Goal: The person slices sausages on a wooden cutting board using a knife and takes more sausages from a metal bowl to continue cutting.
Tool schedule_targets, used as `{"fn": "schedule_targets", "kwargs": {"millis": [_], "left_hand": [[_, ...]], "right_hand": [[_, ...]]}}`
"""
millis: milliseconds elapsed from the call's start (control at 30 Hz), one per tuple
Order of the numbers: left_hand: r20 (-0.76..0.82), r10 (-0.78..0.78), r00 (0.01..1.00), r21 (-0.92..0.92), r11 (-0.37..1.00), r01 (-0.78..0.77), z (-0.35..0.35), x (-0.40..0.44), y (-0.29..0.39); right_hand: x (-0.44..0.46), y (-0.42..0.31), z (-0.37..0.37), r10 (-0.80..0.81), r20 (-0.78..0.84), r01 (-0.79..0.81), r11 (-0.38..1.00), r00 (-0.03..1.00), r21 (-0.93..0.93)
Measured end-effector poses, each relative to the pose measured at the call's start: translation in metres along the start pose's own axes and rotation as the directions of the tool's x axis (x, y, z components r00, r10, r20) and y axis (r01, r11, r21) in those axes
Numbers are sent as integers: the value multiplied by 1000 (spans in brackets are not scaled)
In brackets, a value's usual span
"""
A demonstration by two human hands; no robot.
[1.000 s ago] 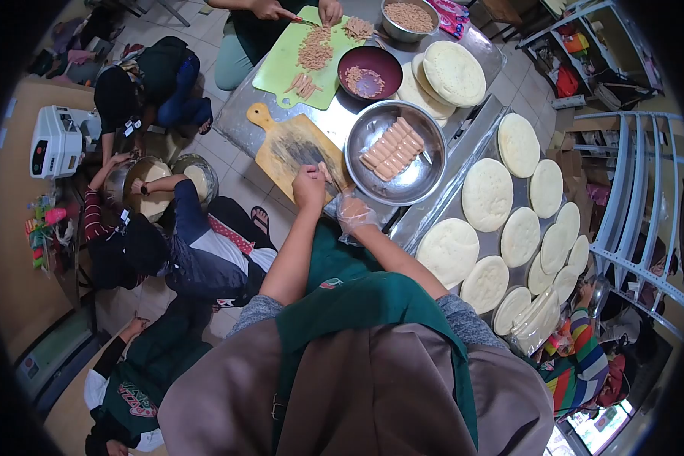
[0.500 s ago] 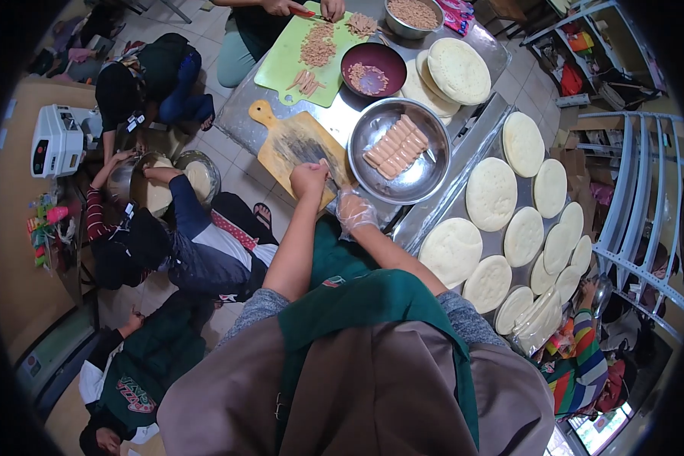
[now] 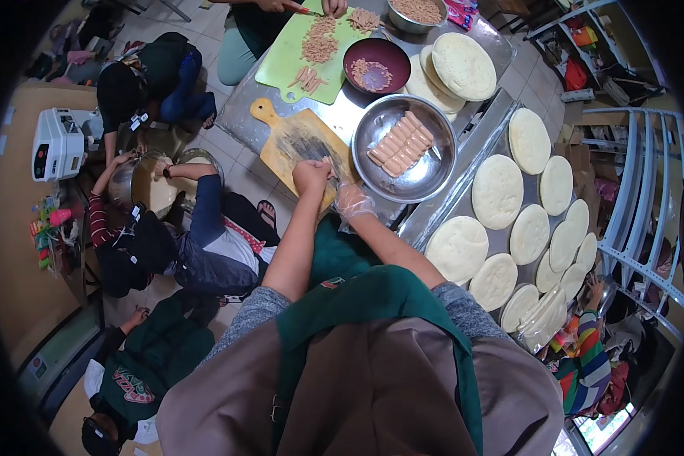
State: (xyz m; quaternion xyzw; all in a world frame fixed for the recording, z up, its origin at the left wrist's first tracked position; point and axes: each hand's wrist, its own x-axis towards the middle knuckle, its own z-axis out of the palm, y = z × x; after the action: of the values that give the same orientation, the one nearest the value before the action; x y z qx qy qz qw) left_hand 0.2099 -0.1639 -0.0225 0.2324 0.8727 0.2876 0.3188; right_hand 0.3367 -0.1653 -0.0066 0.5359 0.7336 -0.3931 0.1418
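Note:
My left hand (image 3: 310, 177) is bare and closed at the lower end of a wooden cutting board (image 3: 283, 135) with a dark, worn middle. A small pinkish bit shows at its fingertips, too small to name. Beside it my right hand (image 3: 353, 202), in a clear plastic glove, is curled at the board's corner. What its fingers hold, if anything, is hidden. A thin dark edge shows between the two hands. Just beyond my right hand, a steel bowl (image 3: 450, 171) holds a row of pink sausages (image 3: 401, 144).
Round flat dough bases (image 3: 498, 192) cover a metal tray at right; more are stacked above. A maroon bowl (image 3: 404, 57) holds chopped sausage. Across the table, another person's hands cut sausage on a green board (image 3: 272, 70). People at left work over large bowls (image 3: 131, 185).
My hands stay at the board's lower end, with only a slight shift. At left, a co-worker's arm has moved over the large bowls. The whole view has shifted slightly.

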Motion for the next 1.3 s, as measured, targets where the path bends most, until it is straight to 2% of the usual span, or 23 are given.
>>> {"fn": "schedule_targets", "kwargs": {"millis": [100, 200, 300, 333, 500, 633, 767, 967, 1100, 1300], "left_hand": [[4, -25, 1000, -66, 998, 25, -2, -6, 5], [-41, -22, 999, -41, 999, 20, -2, -13, 9], [-50, -31, 998, -84, 996, 27, 7, -4, -4], [-42, -29, 999, -95, 995, 25, 8, -5, -4], [-22, -24, 999, -151, 988, 20, 1, -11, 2], [-33, 12, 999, -86, 996, -15, 0, -13, 1], [-25, 12, 1000, -98, 995, -15, 1, -11, -1], [-13, -4, 1000, -109, 994, 3, 5, -5, -8], [-14, 2, 1000, -66, 998, -3, 3, -3, -9], [-64, -20, 998, -150, 989, 10, 3, -12, -4]], "right_hand": [[5, 0, 15, 28, -9, -28, 999, 1000, 21], [-1, 4, 25, 36, -26, -34, 997, 999, 65], [-32, 12, 27, 79, -14, -78, 994, 997, 78], [-33, 17, 23, 74, 34, -76, 995, 997, 58], [-28, 25, 10, -12, -63, 14, 999, 998, 29], [-26, 8, -8, -30, -109, 38, 997, 994, 71], [-30, -4, -9, -29, -112, 23, 998, 993, -51], [-22, -6, -6, -52, -111, 45, 997, 992, -69], [-5, -10, -2, -2, -81, 2, 1000, 997, -3], [-2, -11, 6, 5, -103, -1, 999, 995, 38]]}}
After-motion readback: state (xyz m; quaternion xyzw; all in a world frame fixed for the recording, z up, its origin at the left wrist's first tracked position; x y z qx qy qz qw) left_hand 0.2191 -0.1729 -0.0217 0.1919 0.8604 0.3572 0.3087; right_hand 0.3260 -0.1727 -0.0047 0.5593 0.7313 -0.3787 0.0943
